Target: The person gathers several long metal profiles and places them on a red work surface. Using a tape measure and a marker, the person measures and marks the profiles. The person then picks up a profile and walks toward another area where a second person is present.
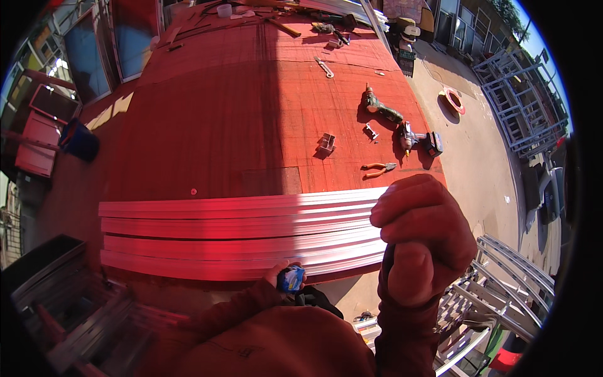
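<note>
My left hand [271,274] is low in the picture, close to my body at the table's near edge. Its fingers wrap a small blue object [291,279] with white and yellow markings; its exact kind is unclear. My right hand [426,231] is raised near the camera, its fingers curled into a fist. Nothing shows in it, though the palm side is hidden. Beyond and below the hands, several long silvery metal profiles [198,226] lie side by side along the table's near edge. The fist covers their right ends.
On the red-covered table [212,118] lie pliers [379,168], a cordless drill [411,137], another power tool [379,104], a metal bracket [326,142] and a utility knife [324,67]. A blue bucket [79,140] stands left. Metal frames [518,103] and ladder-like racks [499,292] flank the right.
</note>
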`<state>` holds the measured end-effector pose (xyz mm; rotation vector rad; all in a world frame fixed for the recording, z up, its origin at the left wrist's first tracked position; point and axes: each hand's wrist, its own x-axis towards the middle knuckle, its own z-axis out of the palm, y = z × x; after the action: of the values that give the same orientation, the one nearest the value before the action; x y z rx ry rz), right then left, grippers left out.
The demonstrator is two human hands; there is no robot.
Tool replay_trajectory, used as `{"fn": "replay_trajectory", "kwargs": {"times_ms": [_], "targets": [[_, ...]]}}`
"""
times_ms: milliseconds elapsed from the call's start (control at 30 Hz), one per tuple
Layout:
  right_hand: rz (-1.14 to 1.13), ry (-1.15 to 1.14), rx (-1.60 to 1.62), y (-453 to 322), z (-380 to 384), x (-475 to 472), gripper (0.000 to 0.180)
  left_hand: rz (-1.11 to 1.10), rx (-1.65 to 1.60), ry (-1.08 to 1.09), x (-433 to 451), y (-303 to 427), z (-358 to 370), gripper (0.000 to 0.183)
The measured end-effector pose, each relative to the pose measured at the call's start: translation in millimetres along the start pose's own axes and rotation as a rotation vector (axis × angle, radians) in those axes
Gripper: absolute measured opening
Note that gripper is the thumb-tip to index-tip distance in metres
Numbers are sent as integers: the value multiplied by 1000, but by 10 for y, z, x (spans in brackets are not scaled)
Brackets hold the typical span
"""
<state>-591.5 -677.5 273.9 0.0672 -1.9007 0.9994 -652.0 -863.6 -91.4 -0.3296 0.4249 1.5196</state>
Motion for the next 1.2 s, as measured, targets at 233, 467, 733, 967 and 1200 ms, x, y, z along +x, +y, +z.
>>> {"fn": "replay_trajectory", "kwargs": {"times_ms": [233,467,733,967,1200], "targets": [[-368,-227,-40,-904,-541,38,31,-105,75,122,226,-411,106,33],[-99,-187,-203,-1263,-1726,-650,29,-189,228,84,866,-1268,574,34],[272,88,-408,-682,-3247,-2301,28,-110,698,-107,1719,-2894,1136,44],[1391,125,-89,560,-4092,-4605,27,11,1156,-358,2587,-3875,1737,61],[1435,608,79,1046,-5534,-5143,26,-187,1322,-536,4129,-4934,2323,59]]}}
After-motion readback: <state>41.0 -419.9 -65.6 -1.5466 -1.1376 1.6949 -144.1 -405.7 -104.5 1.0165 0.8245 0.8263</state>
